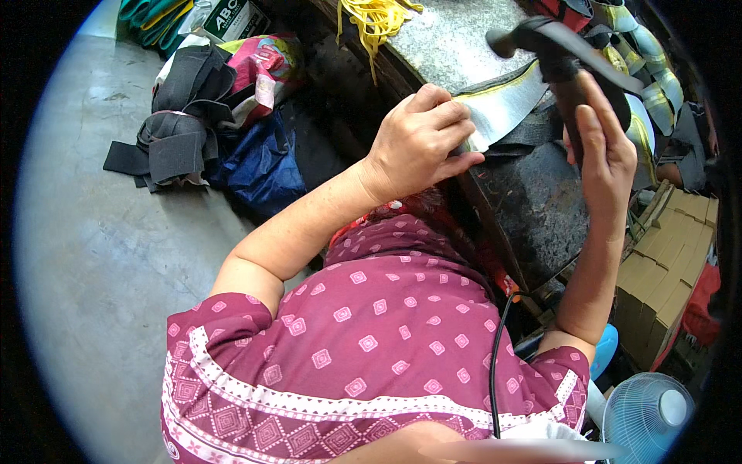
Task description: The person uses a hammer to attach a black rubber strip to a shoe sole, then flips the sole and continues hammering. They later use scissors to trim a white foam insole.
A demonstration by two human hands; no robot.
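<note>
By the left hand point(425, 139), the end of a silver strip point(508, 107) with yellow edging is being pinched between thumb and fingers over the desk point(533, 205). By the right hand point(608, 158), a hammer point(557, 66) is being held head-up above the desk, the grip wrapped around its dark handle. Large white lettering is being displayed on a dark green packet point(238, 23) at the upper left; blurred marks are being shown on a pink bag point(263, 81) below it.

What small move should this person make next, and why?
Probably lower the hammer toward the pale strip, clear of the left hand: the right hand holds the hammer raised over the bench, while the left hand grips the strip's near end.
</note>
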